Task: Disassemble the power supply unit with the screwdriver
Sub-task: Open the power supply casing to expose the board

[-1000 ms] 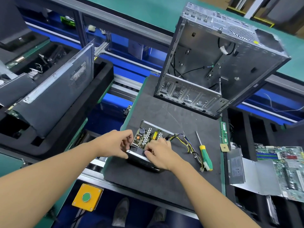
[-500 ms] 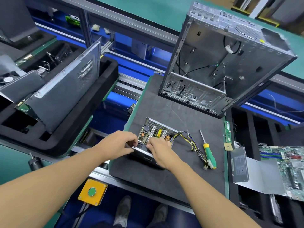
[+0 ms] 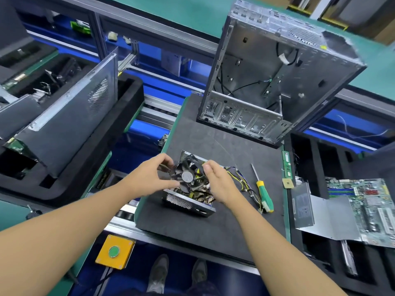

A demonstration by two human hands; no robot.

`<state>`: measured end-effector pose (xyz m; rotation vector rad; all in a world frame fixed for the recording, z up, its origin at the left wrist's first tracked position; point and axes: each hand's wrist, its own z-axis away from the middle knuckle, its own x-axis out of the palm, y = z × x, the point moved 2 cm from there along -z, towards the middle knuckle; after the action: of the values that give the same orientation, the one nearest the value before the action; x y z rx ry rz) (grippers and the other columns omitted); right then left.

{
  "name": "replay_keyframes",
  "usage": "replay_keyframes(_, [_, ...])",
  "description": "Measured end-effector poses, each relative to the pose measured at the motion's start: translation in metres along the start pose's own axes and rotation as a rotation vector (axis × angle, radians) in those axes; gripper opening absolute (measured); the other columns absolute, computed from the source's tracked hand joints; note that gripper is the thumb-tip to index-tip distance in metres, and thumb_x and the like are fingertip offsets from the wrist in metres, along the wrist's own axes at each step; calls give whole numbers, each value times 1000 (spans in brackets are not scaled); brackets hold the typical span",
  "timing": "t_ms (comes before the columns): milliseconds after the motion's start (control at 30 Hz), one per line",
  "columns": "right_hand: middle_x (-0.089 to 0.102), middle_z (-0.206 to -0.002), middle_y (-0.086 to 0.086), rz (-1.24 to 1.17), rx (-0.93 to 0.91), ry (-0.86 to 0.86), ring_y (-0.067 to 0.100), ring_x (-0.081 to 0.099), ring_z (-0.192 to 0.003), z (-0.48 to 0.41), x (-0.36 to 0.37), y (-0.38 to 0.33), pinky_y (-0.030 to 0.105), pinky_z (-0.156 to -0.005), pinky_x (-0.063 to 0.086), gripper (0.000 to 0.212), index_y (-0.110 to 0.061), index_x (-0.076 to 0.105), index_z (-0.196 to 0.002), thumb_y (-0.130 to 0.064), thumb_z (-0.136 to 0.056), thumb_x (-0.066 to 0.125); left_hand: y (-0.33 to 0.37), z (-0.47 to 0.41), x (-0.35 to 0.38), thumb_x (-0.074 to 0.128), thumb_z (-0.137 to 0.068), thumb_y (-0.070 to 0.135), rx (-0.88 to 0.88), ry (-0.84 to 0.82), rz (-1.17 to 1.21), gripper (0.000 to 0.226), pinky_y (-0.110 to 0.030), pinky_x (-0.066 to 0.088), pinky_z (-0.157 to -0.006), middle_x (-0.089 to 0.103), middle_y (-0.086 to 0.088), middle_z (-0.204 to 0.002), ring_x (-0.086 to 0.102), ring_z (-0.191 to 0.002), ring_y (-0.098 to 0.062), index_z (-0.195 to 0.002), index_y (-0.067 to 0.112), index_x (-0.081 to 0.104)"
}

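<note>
**Now both hands grip the fan cover over the open power supply**

Well, look at this: the power supply unit [image 3: 188,202] sits open on the dark desk mat [image 3: 213,227]. It is a grey metal box with a meshed wall turned toward the person, and a tangle of yellow and black parts shows inside.

Right over it the fan cover [image 3: 187,176] is held tilted, its black fan and round grey hub facing the camera. The left hand [image 3: 149,178] is on the left edge, fingers curled, thumb and fingertips pinching it. The right hand [image 3: 218,184] is on the right edge, fingers bent around it too. Both grip that cover and nothing else.

Which way the box's long axis runs I cannot tell, because the hands and cover hide too much of it. A wire bundle [image 3: 242,183], yellow and black, spills out of the unit's right side across the mat.

Just past those wires, right of the unit, the screwdriver [image 3: 262,190] lies flat and untouched. Its green and yellow handle is at the near end. The thin shaft points away from the person, leaning a little left, so its long axis runs near to far.

Beyond the unit stands a stripped computer case [image 3: 277,82], open side toward us. Farther right of the unit, past the screwdriver, a memory stick [image 3: 286,163] lies at the mat's edge.
</note>
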<state>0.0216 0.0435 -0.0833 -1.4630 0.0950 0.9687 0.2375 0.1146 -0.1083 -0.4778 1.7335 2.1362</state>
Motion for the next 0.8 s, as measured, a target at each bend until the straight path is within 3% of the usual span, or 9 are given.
replay_keyframes(67, [46, -78, -4, -38, 17, 23, 7, 39, -71, -1, -15, -1, 28, -70, 35, 27, -8, 51, -87, -24, -105, 39, 14, -12, 1, 81, -61, 67, 20, -23, 49, 44, -19, 50, -87, 66, 30, -101, 63, -98, 7, -98, 55, 61])
replay_keyframes(133, [50, -80, -3, -104, 32, 57, 9, 44, -76, 0, -26, 1, 30, -73, 37, 26, -12, 54, -88, -24, -105, 39, 29, -26, 5, 84, -68, 54, 25, -8, 156, 32, -18, 50, -86, 69, 28, -99, 66, -96, 5, -94, 55, 67])
replay_keyframes(200, [56, -83, -3, -241, 85, 126, 10, 49, -80, 0, -35, 6, 32, -78, 41, 27, -13, 58, -89, -26, -105, 40, 44, -38, 13, 84, -76, 38, 9, 1, 309, 28, -22, 54, -83, 73, 17, -99, 70, -96, -4, -99, 44, 71])
replay_keyframes(300, [71, -100, 1, -515, 239, 191, 22, 64, -99, 1, -51, 14, 43, -94, 47, 37, -15, 68, -101, -37, -104, 38, 72, -55, 25, 76, -85, 35, -12, -2, 461, 24, -33, 58, -80, 76, -1, -101, 74, -93, -19, -107, 25, 73])
replay_keyframes(400, [72, -92, 5, -755, 292, 90, 24, 66, -85, 9, -70, 18, 34, -76, 53, 52, -13, 66, -103, -49, -104, 28, 99, -70, 37, 73, -87, 31, -40, 7, 623, 28, -35, 61, -71, 75, -12, -102, 74, -91, -30, -109, 14, 71])
replay_keyframes(467, [71, -87, 2, -712, 247, 7, 19, 62, -74, 18, -81, 22, 28, -65, 50, 52, -18, 63, -99, -53, -103, 24, 112, -76, 47, 75, -82, 32, -74, -3, 698, 36, -30, 61, -63, 75, -14, -103, 74, -89, -32, -111, 10, 69])
replay_keyframes(533, [66, -79, 3, -671, 237, -20, 16, 54, -60, 27, -93, 31, 26, -54, 43, 49, -17, 59, -101, -59, -99, 33, 121, -83, 62, 74, -85, 27, -80, -1, 720, 31, -31, 61, -63, 75, -12, -101, 74, -87, -32, -110, 9, 67])
replay_keyframes(633, [54, -71, -2, -624, 273, 38, 7, 37, -49, 41, -116, 53, 22, -45, 31, 42, -21, 58, -98, -61, -86, 53, 131, -93, 92, 71, -89, 17, -70, -20, 757, 22, -35, 61, -66, 75, -10, -100, 74, -87, -33, -109, 10, 65])
replay_keyframes(800, [46, -62, -9, -543, 392, 228, 6, 29, -45, 69, -154, 100, 21, -41, 21, 40, -28, 54, -94, -66, -82, 58, 163, -110, 157, 75, -87, 17, -104, -160, 682, 21, -40, 61, -69, 72, -21, -104, 73, -85, -34, -105, 14, 64])
